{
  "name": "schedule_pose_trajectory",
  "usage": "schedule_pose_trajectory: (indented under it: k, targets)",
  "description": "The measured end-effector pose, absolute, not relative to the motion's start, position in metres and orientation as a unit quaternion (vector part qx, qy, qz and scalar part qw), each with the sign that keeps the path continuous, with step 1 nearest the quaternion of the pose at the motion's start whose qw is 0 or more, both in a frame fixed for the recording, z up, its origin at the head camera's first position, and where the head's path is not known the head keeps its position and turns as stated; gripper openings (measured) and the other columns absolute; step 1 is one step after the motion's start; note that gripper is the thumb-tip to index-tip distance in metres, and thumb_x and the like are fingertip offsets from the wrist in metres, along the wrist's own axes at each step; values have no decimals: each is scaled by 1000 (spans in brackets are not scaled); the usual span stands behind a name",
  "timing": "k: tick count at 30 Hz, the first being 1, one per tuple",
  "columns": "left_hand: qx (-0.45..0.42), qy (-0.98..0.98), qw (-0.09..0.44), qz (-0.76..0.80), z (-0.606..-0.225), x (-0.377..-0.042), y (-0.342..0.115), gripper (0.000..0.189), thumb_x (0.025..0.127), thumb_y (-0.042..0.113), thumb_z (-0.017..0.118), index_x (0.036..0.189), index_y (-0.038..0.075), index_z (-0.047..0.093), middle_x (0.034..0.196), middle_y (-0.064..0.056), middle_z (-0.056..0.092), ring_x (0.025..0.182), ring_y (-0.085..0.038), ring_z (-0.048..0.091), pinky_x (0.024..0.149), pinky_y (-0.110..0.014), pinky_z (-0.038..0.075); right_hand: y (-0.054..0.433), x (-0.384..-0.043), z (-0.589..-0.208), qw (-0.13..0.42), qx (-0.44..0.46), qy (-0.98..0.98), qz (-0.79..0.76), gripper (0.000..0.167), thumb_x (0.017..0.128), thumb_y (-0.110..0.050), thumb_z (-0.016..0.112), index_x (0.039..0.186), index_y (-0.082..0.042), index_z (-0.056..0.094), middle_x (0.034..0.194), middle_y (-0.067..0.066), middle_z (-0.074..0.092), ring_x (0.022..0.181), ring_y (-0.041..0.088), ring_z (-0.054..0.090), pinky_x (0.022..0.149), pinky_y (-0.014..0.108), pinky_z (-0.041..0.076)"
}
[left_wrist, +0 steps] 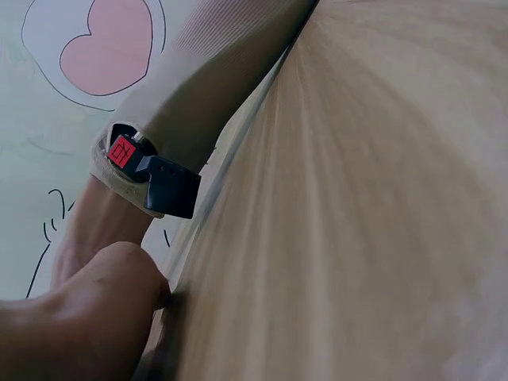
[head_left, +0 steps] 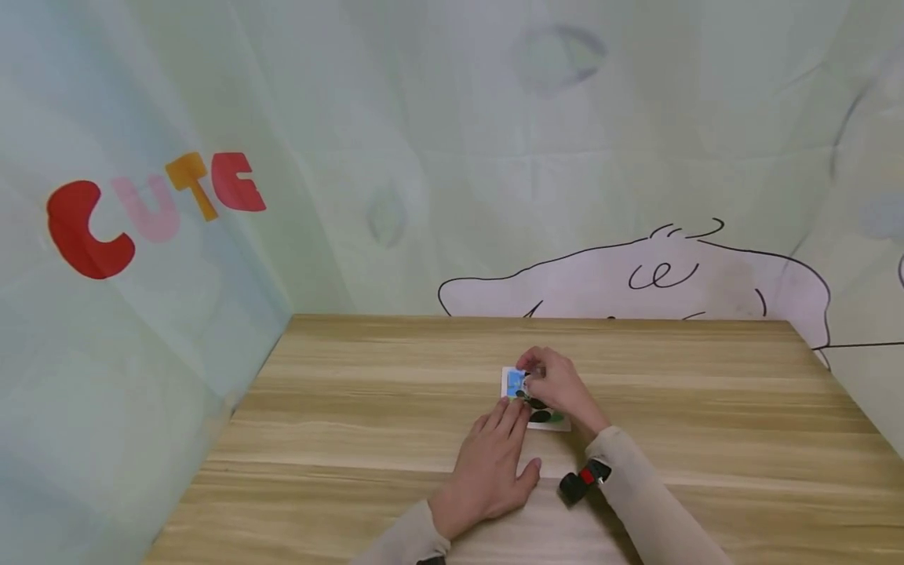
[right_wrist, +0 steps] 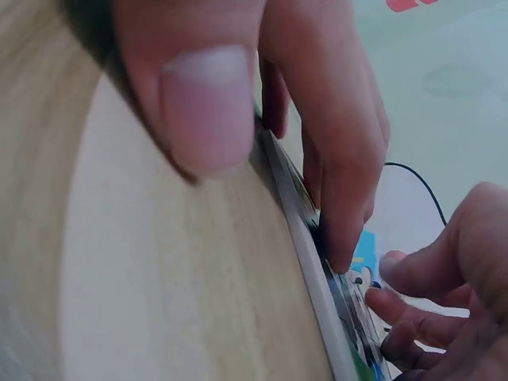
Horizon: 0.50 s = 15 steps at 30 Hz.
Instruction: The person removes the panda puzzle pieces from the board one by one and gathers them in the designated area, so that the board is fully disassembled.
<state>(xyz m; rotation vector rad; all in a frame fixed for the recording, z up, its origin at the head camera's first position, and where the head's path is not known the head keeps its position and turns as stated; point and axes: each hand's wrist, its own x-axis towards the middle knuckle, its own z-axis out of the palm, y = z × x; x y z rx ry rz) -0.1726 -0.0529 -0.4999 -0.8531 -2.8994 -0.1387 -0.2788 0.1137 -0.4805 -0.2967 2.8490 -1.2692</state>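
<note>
A small puzzle board [head_left: 549,427] with a white border and blue, green and black picture parts lies on the table. My left hand [head_left: 492,463] lies palm down, its fingertips pressing the board's near left part and its thumb spread on the table. In the right wrist view, the left fingers [right_wrist: 337,143] touch the board's edge. From the right, my right hand [head_left: 554,384] reaches over the board with fingers curled. Its thumb and finger pinch a puzzle piece [right_wrist: 359,278], white with a dark eye shape. The fingers partly hide this piece and the board's middle.
The wooden table [head_left: 339,424] reaches back to a printed cloth wall [head_left: 395,157] with a cartoon outline. Coloured letters [head_left: 92,231] are on the left wall. A black wrist camera [head_left: 585,480] is strapped on the right sleeve, close to the left thumb.
</note>
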Motion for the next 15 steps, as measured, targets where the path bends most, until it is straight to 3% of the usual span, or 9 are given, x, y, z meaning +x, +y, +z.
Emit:
schedule_pose_trajectory:
  k: [3, 7, 15]
  targets:
    - [-282, -957, 50, -51, -499, -174, -55, 74, 106, 50, 45, 165, 7, 41, 174, -11, 40, 163, -29, 38, 126, -45, 41, 113, -279, -481, -1, -77, 899, -432, 16, 93, -4, 68, 107, -7, 74, 111, 13, 75, 93, 25, 62, 82, 36, 51]
    - [-283, -956, 51, -52, -499, -174, -57, 74, 105, 51, 46, 165, 7, 41, 173, -11, 41, 162, -30, 39, 126, -46, 41, 112, -279, -482, -8, -52, 877, -478, 8, 97, -8, 74, 104, -7, 77, 106, 12, 76, 88, 22, 63, 75, 29, 49]
    - [-278, -958, 41, -64, -501, -174, -56, 76, 106, 52, 45, 167, 7, 37, 175, -10, 39, 163, -31, 37, 125, -50, 41, 158, -285, -475, 18, 9, 842, -538, 21, 101, -15, 74, 119, -6, 79, 107, 11, 76, 91, 19, 60, 71, 26, 47]
